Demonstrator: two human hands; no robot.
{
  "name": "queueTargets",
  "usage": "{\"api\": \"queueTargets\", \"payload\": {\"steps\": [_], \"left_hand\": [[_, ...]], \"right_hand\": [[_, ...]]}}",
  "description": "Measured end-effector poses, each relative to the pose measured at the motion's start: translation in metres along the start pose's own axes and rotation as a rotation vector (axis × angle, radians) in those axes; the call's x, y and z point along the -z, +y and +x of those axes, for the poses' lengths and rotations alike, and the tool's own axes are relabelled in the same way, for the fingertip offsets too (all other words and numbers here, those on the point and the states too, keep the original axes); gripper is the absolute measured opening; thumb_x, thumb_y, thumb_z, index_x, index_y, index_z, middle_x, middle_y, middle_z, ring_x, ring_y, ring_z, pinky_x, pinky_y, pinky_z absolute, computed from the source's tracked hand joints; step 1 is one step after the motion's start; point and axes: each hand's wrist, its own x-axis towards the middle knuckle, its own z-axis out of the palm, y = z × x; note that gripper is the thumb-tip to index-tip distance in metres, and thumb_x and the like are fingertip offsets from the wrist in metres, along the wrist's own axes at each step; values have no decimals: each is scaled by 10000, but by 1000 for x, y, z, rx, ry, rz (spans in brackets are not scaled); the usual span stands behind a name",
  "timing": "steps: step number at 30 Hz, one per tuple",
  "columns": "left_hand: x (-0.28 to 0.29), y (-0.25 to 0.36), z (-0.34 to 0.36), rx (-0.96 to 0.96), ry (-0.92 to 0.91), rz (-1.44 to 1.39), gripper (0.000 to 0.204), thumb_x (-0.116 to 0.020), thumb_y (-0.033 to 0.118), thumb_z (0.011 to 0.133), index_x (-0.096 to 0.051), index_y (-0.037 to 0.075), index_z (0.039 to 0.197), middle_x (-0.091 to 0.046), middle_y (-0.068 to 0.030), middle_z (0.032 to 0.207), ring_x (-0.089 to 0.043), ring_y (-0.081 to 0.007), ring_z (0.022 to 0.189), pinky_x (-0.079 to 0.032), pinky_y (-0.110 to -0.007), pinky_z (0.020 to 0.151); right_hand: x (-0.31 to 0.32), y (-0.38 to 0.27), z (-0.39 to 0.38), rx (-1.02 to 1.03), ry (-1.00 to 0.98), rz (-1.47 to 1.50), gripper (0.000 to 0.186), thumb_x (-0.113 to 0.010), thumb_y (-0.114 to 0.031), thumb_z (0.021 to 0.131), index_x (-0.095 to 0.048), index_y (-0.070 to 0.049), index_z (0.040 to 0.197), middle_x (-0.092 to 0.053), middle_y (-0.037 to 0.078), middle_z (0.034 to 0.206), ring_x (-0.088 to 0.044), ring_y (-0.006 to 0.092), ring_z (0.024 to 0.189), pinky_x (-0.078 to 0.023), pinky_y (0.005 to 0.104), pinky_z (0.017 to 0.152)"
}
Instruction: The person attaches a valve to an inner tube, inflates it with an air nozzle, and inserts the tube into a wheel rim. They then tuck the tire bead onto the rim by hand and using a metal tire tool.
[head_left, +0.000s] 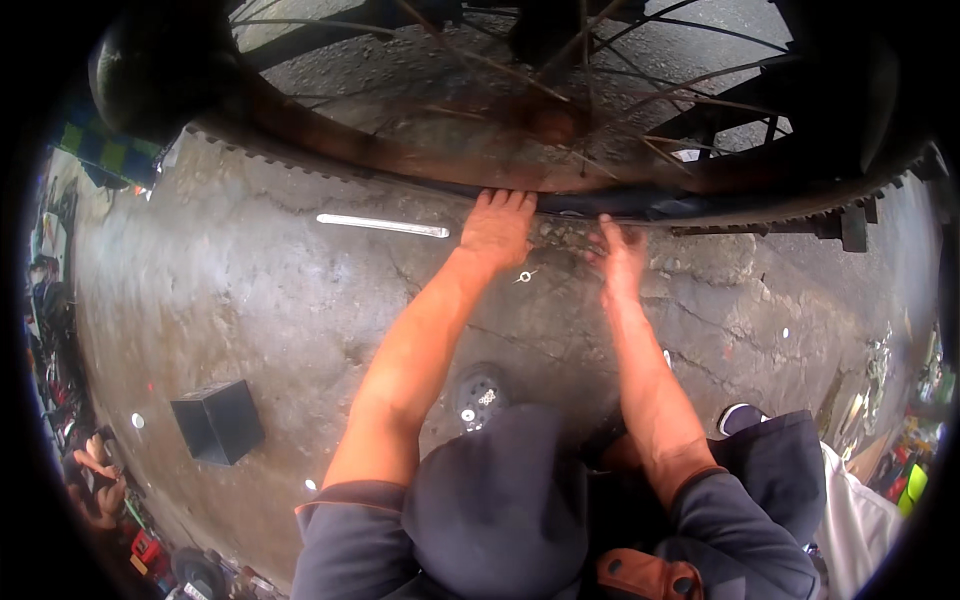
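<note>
A large spoked wheel with a rusty rim spans the top, its knobbly tyre along the near side. Between rim and tyre, a black, loose-looking strip, perhaps inner tube, shows to the right of centre. My left hand has its fingers hooked over the tyre's edge and grips it. Just to the right, my right hand is slightly blurred, fingers apart, one fingertip at the tyre's lower edge. A silver flat bar, like a tyre lever, lies on the ground left of my left hand.
A small ring with two tabs lies below my hands on the cracked concrete floor. A dark open box stands at left; a round dark perforated part lies nearer me. Another person's limbs show at far left. A shoe shows at right.
</note>
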Motion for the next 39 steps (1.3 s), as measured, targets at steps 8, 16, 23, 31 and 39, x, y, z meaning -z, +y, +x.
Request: {"api": "queueTargets", "payload": {"steps": [8,16,23,31,39], "left_hand": [[26,6,-14,108,95,-35,650,-733,235,833,-519,49,1417,-572,-130,1359,-506,-316,1291,-384,-465,1125],[20,40,23,-227,424,-184,377,-683,154,857,-649,93,1227,-642,-97,1118,-605,-313,1051,-514,-437,897],[6,16,18,148,98,-252,267,-631,191,904,-708,96,1142,-688,-144,1133,-676,-374,983,-543,-484,846],[23,19,-7,110,-40,-39,377,-635,245,906,-668,16,1203,-650,-188,1218,-621,-368,1124,-476,-464,1002],[7,7,-18,-2,367,-250,448,-700,135,825,-619,11,1248,-586,-173,1283,-554,-358,1194,-416,-510,1072]], "right_hand": [[33,-43,43,535,229,-12,537,-772,-219,869,-484,-43,1288,-587,76,1202,-589,171,1000,-504,338,763],[13,-21,15,238,61,93,418,-632,-109,883,-493,-21,1268,-584,94,1144,-612,198,937,-568,358,663],[-9,9,-9,102,53,94,377,-617,-145,897,-496,-17,1230,-563,107,1100,-620,217,933,-598,387,676],[-21,10,0,-33,-39,96,364,-638,-193,897,-517,-48,1208,-595,81,1019,-663,219,851,-582,368,665],[-27,19,-8,72,81,33,400,-673,-191,909,-513,-37,1243,-613,88,1047,-641,225,970,-578,370,709]]}}
